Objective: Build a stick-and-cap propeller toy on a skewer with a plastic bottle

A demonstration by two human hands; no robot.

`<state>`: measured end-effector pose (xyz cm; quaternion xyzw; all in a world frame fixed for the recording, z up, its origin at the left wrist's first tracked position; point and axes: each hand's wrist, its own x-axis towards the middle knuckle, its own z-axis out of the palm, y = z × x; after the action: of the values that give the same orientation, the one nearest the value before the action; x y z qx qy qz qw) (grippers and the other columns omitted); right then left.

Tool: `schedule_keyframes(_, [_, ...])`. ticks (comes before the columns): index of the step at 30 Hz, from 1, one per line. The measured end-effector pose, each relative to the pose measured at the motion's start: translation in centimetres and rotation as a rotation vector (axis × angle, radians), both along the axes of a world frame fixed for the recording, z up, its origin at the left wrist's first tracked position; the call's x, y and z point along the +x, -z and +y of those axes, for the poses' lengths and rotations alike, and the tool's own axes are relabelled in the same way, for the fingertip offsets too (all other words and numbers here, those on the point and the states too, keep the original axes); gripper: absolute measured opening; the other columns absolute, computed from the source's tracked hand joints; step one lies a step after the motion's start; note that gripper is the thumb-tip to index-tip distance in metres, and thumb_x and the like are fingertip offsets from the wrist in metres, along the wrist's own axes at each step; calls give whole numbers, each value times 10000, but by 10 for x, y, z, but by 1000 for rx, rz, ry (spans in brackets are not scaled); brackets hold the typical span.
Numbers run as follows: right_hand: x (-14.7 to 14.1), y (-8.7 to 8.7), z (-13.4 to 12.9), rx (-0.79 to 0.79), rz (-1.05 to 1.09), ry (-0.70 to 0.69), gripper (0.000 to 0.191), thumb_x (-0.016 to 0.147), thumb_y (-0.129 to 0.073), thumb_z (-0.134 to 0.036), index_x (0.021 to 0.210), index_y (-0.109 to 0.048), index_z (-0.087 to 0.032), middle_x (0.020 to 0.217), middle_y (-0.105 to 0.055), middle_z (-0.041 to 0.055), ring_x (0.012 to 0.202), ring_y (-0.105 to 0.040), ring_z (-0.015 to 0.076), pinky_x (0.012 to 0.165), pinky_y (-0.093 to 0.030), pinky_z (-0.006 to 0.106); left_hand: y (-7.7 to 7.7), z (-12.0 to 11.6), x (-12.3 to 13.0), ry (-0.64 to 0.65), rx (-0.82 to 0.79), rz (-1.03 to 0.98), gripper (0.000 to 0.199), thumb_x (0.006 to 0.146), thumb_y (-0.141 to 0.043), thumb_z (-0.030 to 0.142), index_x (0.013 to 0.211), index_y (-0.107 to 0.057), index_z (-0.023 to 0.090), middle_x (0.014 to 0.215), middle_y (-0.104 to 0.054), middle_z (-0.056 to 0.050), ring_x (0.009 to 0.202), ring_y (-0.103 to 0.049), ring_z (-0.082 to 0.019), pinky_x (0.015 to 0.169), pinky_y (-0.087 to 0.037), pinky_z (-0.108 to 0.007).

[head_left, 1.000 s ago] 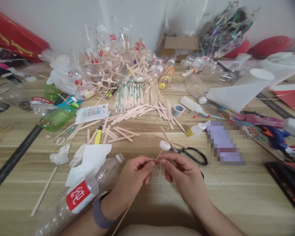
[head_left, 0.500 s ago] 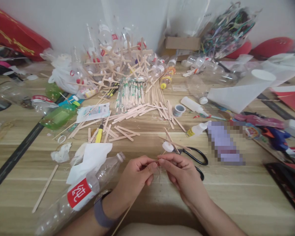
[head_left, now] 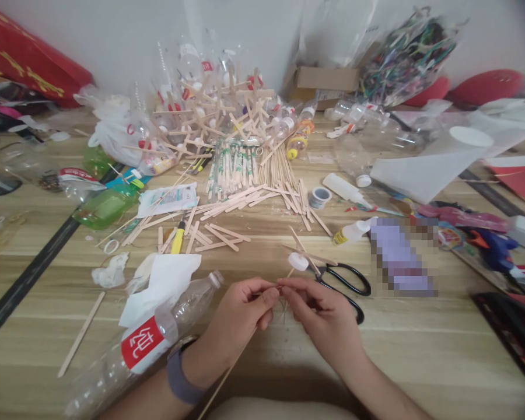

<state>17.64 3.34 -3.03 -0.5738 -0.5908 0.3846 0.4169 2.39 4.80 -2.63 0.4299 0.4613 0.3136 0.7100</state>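
Observation:
My left hand point(head_left: 247, 309) is closed, fingertips pinched, with a thin wooden skewer point(head_left: 225, 376) running beneath its palm and down toward my lap. Opposite it, my right hand point(head_left: 321, 315) pinches at the same spot, its fingertips almost meeting the left ones. A fine strand, thread or wire point(head_left: 284, 311), dangles in a loose loop between them; its upper part is hidden by the fingers. Just beyond the fingertips is a white bottle cap point(head_left: 298, 261) with craft sticks point(head_left: 305, 248) by it. Scissors point(head_left: 350, 277) with black handles lie beside my right hand.
An empty plastic bottle point(head_left: 142, 344) lies by my left forearm, near white paper point(head_left: 164, 280). Loose craft sticks point(head_left: 223, 236), a green bottle point(head_left: 109, 204) and a glue bottle point(head_left: 352, 231) lie farther off. Bottles and stick frames point(head_left: 219, 111) crowd the back.
My right fingertips have shifted slightly left and flattened over the pinch point. The right hand has moved a little, showing more of the scissors' lower handle. My left hand stays nearly still.

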Motion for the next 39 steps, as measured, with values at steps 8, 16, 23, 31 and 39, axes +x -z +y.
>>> schedule_keyframes(8, [7, 1, 3, 364, -257, -197, 224, 876, -534, -165, 1010, -713, -186, 789, -749, 50, 632, -681, 142, 562, -536, 222, 7, 0, -2, -20, -19, -45, 310, 821, -597, 451, 730, -641, 158, 467, -426, 69, 453, -312, -82, 486, -206, -246])
schedule_keyframes(16, [7, 3, 5, 411, -301, -202, 222, 889, -541, -177, 1026, -716, -174, 649, -646, 18, 531, -597, 122, 487, -491, 215, 4, 0, 1, -27, -62, -72, 363, 773, -627, 519, 693, -620, 164, 461, -397, 73, 450, -288, -82, 486, -202, -247])
schedule_keyframes(23, [4, 3, 4, 399, -221, -162, 264, 866, -560, -126, 1033, -739, -224, 731, -644, 34, 611, -618, 130, 517, -510, 219, 7, -1, 2, -29, -67, -65, 361, 787, -618, 514, 695, -611, 166, 463, -399, 73, 449, -288, -82, 486, -198, -249])
schedule_keyframes(31, [-1, 7, 0, 433, -245, -114, 311, 865, -534, -93, 1047, -732, -248, 804, -651, 56, 719, -640, 159, 586, -553, 257, 8, -3, 5, -55, -11, 8, 416, 784, -599, 536, 579, -494, 190, 447, -399, 69, 457, -322, -92, 499, -230, -250])
schedule_keyframes(39, [-3, 12, -3, 393, -314, -75, 207, 840, -523, -99, 991, -634, -188, 776, -671, 37, 628, -651, 147, 568, -544, 250, 7, -5, 6, -43, 27, 54, 383, 811, -580, 518, 641, -555, 175, 461, -425, 65, 462, -339, -99, 492, -233, -253])
